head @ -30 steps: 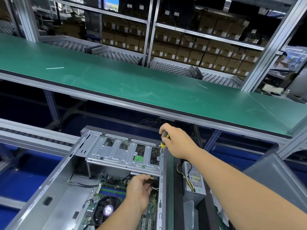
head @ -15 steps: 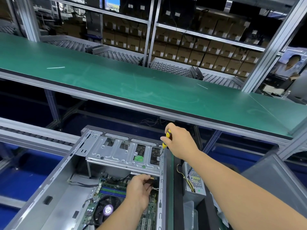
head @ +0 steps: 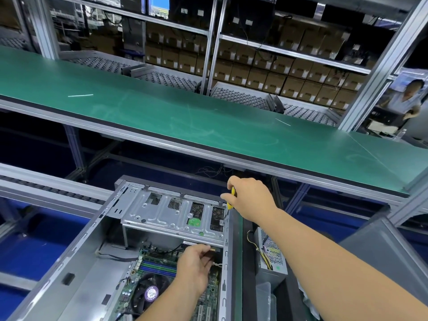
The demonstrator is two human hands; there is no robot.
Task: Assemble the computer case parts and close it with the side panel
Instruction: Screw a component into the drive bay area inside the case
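An open grey computer case (head: 76,258) lies below me with its motherboard (head: 148,286) and CPU fan showing. A silver drive cage (head: 166,216) spans the case's far end. My right hand (head: 250,198) grips a yellow-handled screwdriver (head: 230,200), whose tip meets the cage's right corner near the case wall. My left hand (head: 194,267) reaches inside the case under the cage's front edge, its fingers curled round a small dark part there; what that part is cannot be made out.
A grey power supply (head: 271,253) with yellow wires lies right of the case. A long green bench (head: 185,119) runs across ahead, with shelves of cardboard boxes (head: 289,77) behind. A grey panel (head: 382,251) sits at the right. A person (head: 405,98) stands far right.
My right hand has shifted a little on the screwdriver at the cage corner. The left hand stays put under the cage.
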